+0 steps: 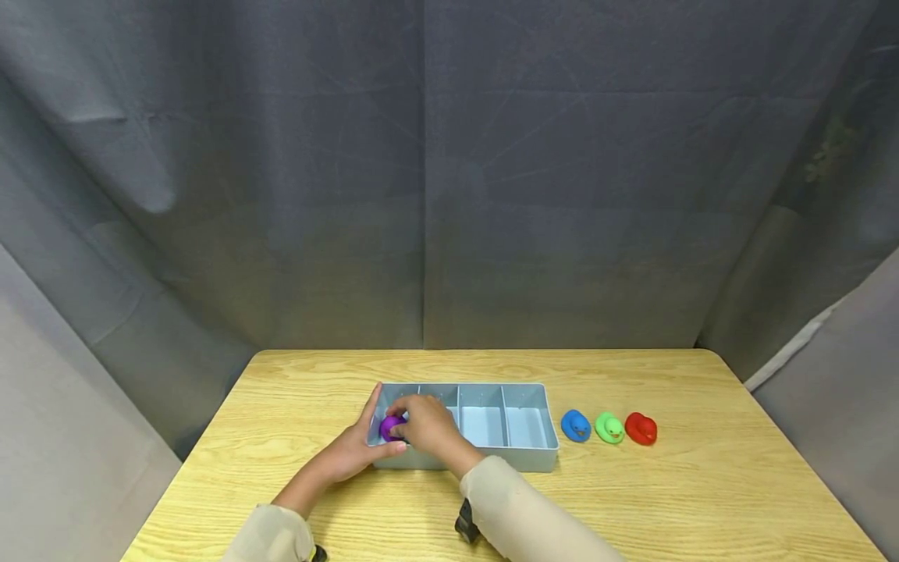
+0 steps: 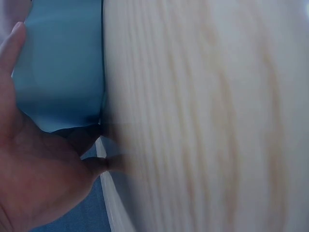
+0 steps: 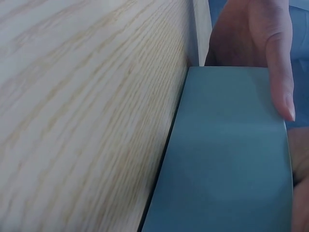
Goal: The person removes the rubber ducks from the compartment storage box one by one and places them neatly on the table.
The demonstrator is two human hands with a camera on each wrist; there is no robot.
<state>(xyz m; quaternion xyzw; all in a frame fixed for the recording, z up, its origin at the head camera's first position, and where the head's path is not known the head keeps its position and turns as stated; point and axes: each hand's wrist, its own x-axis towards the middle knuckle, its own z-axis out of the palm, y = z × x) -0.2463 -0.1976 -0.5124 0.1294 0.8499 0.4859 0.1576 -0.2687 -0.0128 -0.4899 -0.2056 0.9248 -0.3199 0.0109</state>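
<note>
A long grey-blue divided box (image 1: 485,459) sits on the wooden table. My left hand (image 1: 349,453) holds the box's left end, thumb along the front rim and fingers along the end wall. In the left wrist view, that hand (image 2: 43,179) wraps the box's corner. Down in the leftmost compartment is a purple toy duck (image 1: 388,427), partly covered by my right hand (image 1: 427,424), which pinches it between thumb and fingers. The right wrist view shows mostly the box's front wall (image 3: 227,154), with the left thumb (image 3: 281,77) on its rim.
Right of the box, a blue duck (image 1: 576,426), a green duck (image 1: 609,428) and a red duck (image 1: 641,428) stand in a row on the table (image 1: 702,499). Grey curtains (image 1: 562,195) hang behind the table and at its sides.
</note>
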